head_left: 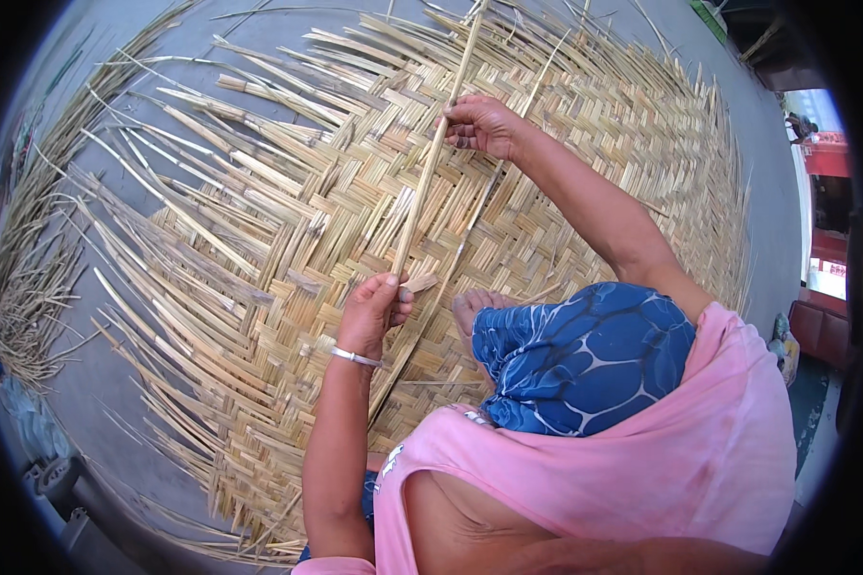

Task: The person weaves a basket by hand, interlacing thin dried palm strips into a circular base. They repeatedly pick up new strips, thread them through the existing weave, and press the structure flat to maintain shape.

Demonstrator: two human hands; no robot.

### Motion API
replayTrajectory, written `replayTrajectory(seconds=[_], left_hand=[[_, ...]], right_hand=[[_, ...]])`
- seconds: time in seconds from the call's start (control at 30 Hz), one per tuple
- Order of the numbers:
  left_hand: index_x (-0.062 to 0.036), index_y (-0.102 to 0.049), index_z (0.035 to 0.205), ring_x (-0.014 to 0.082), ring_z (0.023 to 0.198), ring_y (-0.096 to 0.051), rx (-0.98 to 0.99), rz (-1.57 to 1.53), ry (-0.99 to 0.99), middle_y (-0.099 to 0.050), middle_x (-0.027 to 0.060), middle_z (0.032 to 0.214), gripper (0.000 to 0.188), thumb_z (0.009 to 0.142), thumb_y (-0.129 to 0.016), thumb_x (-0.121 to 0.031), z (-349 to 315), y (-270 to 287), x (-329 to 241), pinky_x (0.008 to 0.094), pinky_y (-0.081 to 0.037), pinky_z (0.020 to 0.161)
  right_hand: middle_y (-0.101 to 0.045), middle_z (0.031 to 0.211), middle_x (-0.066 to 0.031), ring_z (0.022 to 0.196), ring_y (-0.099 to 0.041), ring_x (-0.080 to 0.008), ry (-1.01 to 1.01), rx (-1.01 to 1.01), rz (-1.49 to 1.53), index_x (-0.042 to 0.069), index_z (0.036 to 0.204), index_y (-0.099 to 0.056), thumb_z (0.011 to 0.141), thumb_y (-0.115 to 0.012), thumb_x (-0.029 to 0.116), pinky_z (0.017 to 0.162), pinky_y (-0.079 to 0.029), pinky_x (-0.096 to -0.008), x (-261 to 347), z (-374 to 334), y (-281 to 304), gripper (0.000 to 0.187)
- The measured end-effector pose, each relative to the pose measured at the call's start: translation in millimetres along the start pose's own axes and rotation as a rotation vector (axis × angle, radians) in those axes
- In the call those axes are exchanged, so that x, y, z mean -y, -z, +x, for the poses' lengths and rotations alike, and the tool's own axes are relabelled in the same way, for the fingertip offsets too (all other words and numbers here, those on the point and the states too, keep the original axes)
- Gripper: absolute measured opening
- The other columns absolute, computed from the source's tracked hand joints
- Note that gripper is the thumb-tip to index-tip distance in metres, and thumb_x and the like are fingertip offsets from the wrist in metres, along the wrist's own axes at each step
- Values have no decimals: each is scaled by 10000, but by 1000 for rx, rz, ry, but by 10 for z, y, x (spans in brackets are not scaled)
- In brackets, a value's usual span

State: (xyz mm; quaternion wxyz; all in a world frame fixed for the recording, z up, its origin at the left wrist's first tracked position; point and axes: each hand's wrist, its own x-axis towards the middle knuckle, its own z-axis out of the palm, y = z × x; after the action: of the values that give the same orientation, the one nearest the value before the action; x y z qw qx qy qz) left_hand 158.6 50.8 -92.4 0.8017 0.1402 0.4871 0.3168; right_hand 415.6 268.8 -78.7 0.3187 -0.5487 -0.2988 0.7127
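A long pale split-cane strip (426, 192) runs slantwise above a large woven cane mat (374, 230). My left hand (372, 309) pinches its near end, with a short splayed piece showing beside the fingers. Farther up, my right hand (479, 126) has its fingers closed round the same strip, which goes on past the hand toward the top of the view. Another thin strip (470, 225) lies on the mat to the right of the held one, passing under my right forearm. The mat's weave is a zigzag pattern, its loose strip ends fanning out at the left and far sides.
My bare foot (478, 305) rests on the mat beside my blue-trousered knee (594, 359). A heap of loose strips (38, 249) lies on the grey floor (149, 196) at the far left. Red furniture (825, 158) stands at the right edge, and grey objects (58, 479) at the lower left.
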Motion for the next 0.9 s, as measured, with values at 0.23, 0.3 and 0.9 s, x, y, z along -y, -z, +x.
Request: replayTrajectory(seconds=[0.23,0.3,0.9], left_hand=[[-13,-593,828,121,604,-606,-261,166,-231,-643,80,748,99,840,-608,-111,61,-98,269,222,-481,535],[-17,-589,786,128,613,-614,-297,261,-268,-643,87,749,119,844,-605,-119,82,-177,330,229,-477,533],[-30,-526,1104,186,934,-599,-119,-262,-704,-607,110,1024,301,877,-577,-221,-489,363,-1132,316,-516,752]], right_hand=[[-639,775,-48,633,-618,-113,94,43,-71,81,881,-538,849,-614,175,558,-536,-233,164,-106,-352,125],[-644,791,-50,648,-623,-112,166,87,-105,82,900,-539,849,-617,186,573,-534,-231,277,-176,-497,140],[-620,779,-58,693,-613,-127,91,980,-643,2,961,-521,895,-544,176,628,-499,-255,-47,-674,-1726,187]])
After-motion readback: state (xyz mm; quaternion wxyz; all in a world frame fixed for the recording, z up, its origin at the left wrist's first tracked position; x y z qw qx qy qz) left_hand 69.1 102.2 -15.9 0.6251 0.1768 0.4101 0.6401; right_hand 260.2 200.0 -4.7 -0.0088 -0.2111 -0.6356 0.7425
